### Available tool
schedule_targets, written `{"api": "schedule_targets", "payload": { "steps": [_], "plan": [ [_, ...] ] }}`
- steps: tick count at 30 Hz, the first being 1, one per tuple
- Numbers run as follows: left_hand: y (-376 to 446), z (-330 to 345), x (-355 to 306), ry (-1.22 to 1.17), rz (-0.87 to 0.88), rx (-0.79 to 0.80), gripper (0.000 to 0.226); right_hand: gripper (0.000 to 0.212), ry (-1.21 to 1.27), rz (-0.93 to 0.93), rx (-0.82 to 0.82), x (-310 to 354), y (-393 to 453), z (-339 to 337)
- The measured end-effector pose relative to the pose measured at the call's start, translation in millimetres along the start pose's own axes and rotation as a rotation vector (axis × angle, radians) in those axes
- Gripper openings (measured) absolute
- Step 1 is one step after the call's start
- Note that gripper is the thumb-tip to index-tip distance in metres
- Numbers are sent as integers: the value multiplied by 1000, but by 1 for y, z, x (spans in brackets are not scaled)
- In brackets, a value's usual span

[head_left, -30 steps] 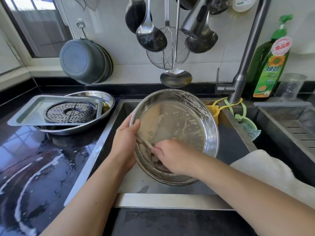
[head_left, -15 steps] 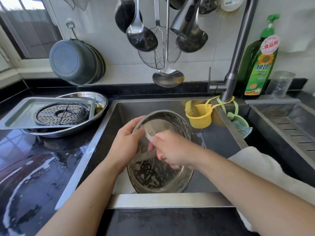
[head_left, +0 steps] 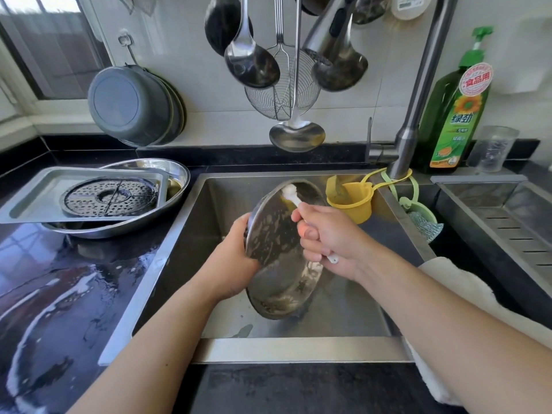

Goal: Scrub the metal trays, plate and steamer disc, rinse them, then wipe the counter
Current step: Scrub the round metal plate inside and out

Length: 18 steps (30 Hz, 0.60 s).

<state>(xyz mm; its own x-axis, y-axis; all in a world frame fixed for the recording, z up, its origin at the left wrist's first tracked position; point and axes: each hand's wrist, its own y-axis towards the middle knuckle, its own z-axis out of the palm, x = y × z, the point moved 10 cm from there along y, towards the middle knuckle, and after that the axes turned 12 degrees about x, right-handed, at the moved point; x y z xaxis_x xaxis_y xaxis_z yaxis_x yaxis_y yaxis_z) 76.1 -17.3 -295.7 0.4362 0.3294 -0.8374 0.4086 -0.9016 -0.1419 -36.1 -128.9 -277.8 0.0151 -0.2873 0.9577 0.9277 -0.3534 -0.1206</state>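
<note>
Since half a second ago the plate has swung from nearly face-up to tilted on edge, its back now toward the camera, and the brush head has come up to its far rim.

Largest first: wet black counter on the left, steel sink in the middle. On the far-left counter sits an oval tray with a rectangular tray laid across it and the perforated steamer disc on top — these look not yet scrubbed, counter not yet wiped. A white cloth drapes over the sink's right edge.

Plate is held over the sink basin, clear of the floor, long axis running from near-low to far-high, leaning right. Surface is dull metal, spotted with suds and water patches; near lower edge shows grime or foam, hard to tell which.

Left hand grips the plate's left edge, fingers curled behind it, thumb side toward the camera. Right hand is fisted round a white-handled brush, bristle end touching the plate's far upper rim; handle tip pokes out below the palm.

Key relation — plate lies just left of the right hand and touching the brush, so the right hand is the scrubbing one and the left only steadies. My guess: next strokes run along that long axis, far rim down toward the near edge.
</note>
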Motion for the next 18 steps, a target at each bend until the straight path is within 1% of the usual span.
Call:
{"api": "schedule_targets", "payload": {
  "steps": [2, 3, 5, 6, 8, 10, 11, 13, 14, 15, 18],
  "plan": [
    [-3, -20, 7, 52, -73, -176, 49, 30, -14, -11, -10, 1, 1, -3],
    [-8, -32, 9, 34, -88, -283, 40, 30, -22, -12, -8, 2, 1, -3],
    [-18, -51, 9, -23, -80, -448, 34, 31, -74, 40, 6, -5, 3, -2],
    [-22, -55, 9, -35, -78, -484, 33, 32, -134, 87, 19, -11, 2, -2],
    [-23, -55, 11, -30, -95, -480, 34, 34, -281, 149, 46, -20, -1, 0],
    [-22, -52, 13, 5, -110, -455, 36, 34, -473, 168, 46, -22, -3, 5],
    [-23, -53, 12, 24, -112, -452, 37, 35, -632, 175, 18, -19, -3, 6],
    [-25, -56, 3, 95, -87, -462, 41, 36, -995, 179, -94, -7, -2, 0],
    [-27, -57, -4, 160, -59, -472, 43, 34, -1113, 173, -155, -1, -1, -3],
    [-29, -57, -12, 242, -22, -485, 45, 31, -1150, 146, -214, 6, 0, -7],
    [-33, -51, -34, 480, 67, -531, 52, 17, -1062, -35, -381, 30, -5, -19]
  ]
}}
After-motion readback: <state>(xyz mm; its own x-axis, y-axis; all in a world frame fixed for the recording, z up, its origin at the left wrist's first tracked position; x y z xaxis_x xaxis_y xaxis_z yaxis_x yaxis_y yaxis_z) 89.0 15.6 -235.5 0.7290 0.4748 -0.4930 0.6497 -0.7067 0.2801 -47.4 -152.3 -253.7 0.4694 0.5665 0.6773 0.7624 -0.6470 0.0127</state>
